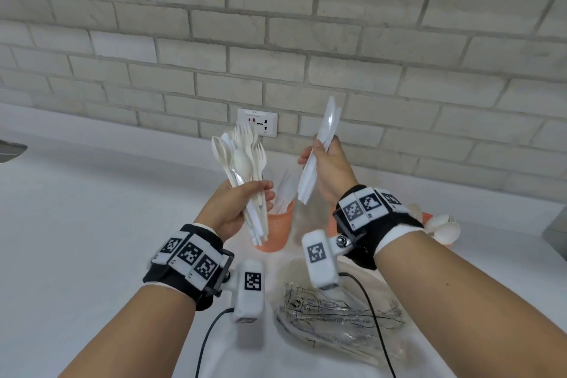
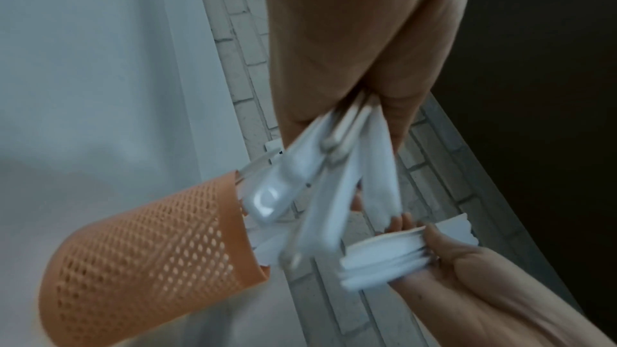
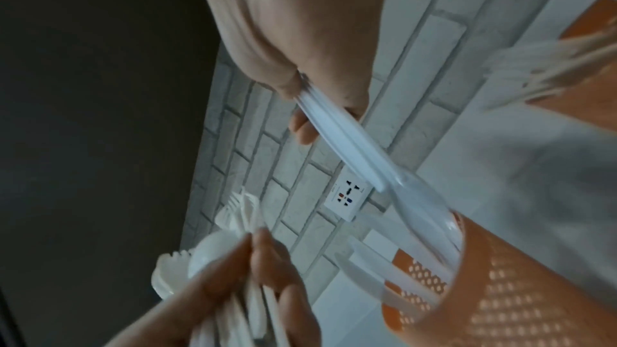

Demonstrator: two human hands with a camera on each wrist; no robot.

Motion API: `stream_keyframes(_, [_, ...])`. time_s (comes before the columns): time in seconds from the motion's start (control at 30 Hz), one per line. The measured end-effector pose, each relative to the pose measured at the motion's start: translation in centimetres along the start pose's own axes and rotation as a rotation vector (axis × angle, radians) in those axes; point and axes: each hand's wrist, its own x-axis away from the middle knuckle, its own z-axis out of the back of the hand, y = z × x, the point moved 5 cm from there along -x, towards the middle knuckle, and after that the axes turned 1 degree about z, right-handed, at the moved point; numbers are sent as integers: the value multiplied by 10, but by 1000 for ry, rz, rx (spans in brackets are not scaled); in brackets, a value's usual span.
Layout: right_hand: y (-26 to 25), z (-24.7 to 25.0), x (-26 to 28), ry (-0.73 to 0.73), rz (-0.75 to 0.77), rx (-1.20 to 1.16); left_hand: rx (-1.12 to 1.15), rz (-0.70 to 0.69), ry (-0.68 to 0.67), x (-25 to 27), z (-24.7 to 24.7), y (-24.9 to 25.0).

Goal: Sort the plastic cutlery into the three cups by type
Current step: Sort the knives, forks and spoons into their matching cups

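Right wrist band hid most of a second orange cup (image 1: 427, 217); only a sliver of rim showed, with pale spoon bowls (image 1: 445, 228) poking out past it. A third cup could not be made out in any view. Both wrist views were blurred and half dark. Left hand (image 1: 236, 205) had fingers and thumb curled round a mixed bunch of forks and spoons (image 1: 245, 159), heads up, handles hanging in front of the orange mesh cup (image 1: 277, 232) and covering part of its rim. Right hand (image 1: 326, 169) pinched a flat stack of white knives (image 1: 319, 153) between thumb and fingers, held above and just right of that cup, which already had a few white pieces standing in it. A crumpled clear plastic bag (image 1: 334, 313) lay on the white counter (image 1: 92, 209) nearer the person, partly behind the wrist cameras and their cables. A wall socket (image 1: 257, 122) sat in the brick wall behind the fork tips
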Motion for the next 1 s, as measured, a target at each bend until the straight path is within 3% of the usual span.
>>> stream_keyframes(0.1, [11,-17,-6,1,28,-107,-1,14,-52,-1,3,-1])
stream_keyframes(0.23, [45,-36,-6,-50,-15,-83,-6,43,-64,-5,12,-8])
stream_keyframes(0.47, [66,-42,-12,-142,-10,249,41,61,-88,-5,12,-14])
stream_keyframes(0.57, [49,-39,-12,-75,134,385,46,59,-108,-6,9,-14])
stream_keyframes(0.73, [-4,-36,16,8,573,539,55,21,-79,-11,5,-14])
stream_keyframes(0.8, [-14,-42,30,-184,514,510,49,6,-81,-9,1,-12])
stream_keyframes(0.9, [-2,-51,48,-503,258,621,10,-3,-100,-6,-5,-11])
stream_keyframes(1.0, [8,-46,53,-506,204,705,48,4,-100,-3,-10,-12])
